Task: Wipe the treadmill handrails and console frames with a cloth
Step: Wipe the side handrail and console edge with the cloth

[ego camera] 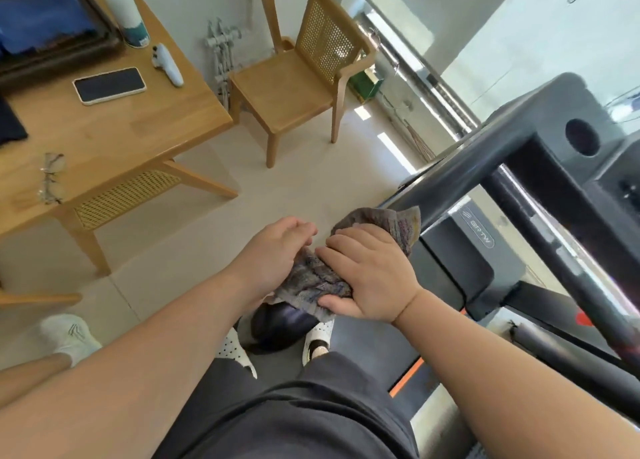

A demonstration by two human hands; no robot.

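**Gripping the cloth at the rail's near end**

Standing on the treadmill deck (367,347), the person wears dark shorts (294,417) and spotted slippers (320,334). Both forearms reach forward and the hands meet over the cloth (311,282). The right hand (367,278) is clamped on it, thumb under the lower edge and fingers laid flat across the top, pressing the grey fabric around the near end of the handrail (485,167). The left hand (277,250) lies just beside it, palm turned inward and fingers curved against the cloth's left side; whether it truly grips the fabric I cannot tell. One corner of the cloth sticks up past the right fingers, touching the rail.

Beyond the hands the dark rail runs up and right to the console (575,129), which has a round hole in it. To the left, well apart, stands a wooden table (114,136) bearing glasses (52,178), a phone (109,85), a bottle (124,11) and a tray (52,25). A chair (298,74) stands behind it by the wall.
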